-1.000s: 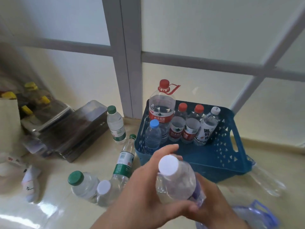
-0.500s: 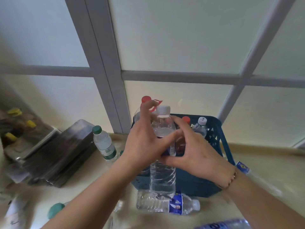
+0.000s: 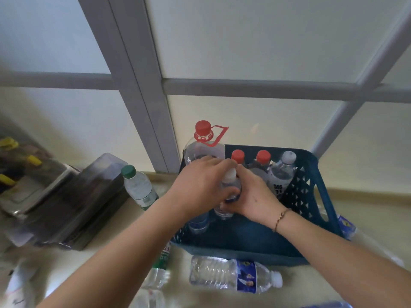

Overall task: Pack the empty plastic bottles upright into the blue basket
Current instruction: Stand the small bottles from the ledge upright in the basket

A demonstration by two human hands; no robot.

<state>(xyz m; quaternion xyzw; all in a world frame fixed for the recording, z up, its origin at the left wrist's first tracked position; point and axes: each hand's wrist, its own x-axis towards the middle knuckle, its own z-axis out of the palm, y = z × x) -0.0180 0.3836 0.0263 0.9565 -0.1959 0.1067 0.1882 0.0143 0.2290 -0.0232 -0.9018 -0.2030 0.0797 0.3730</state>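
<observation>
Both hands meet over the blue basket (image 3: 320, 196), which sits on the pale floor against the base of a grey-framed frosted partition (image 3: 142, 85). The left hand (image 3: 200, 185) curls its fingers and thumb round the upper body of a white-capped clear bottle (image 3: 229, 194); the right hand (image 3: 251, 196) wraps the same bottle from the opposite side. The bottle stands upright inside the basket, toward its left half; its base appears to reach the basket floor, though the hands hide most of it and contact cannot be confirmed.

Already upright along the basket's rear wall: a large jug with red cap and handle (image 3: 203, 138) at the left corner, two red-capped bottles (image 3: 238, 156) (image 3: 263, 157) beside it, and a white-capped labelled bottle (image 3: 281, 174) at the right. Another clear bottle (image 3: 198, 223) stands at the front left, partly under the left wrist.

Outside the basket: a green-capped bottle (image 3: 138, 187) stands upright to the left, just beside a stack of dark trays (image 3: 73, 196). A blue-labelled bottle (image 3: 235, 274) lies on its side in front of the basket's near wall. A green-labelled bottle (image 3: 163, 258) lies partly hidden beneath the left forearm. A further clear bottle (image 3: 347, 227) lies at the basket's right side. A thin bracelet (image 3: 280, 218) circles the right wrist.
</observation>
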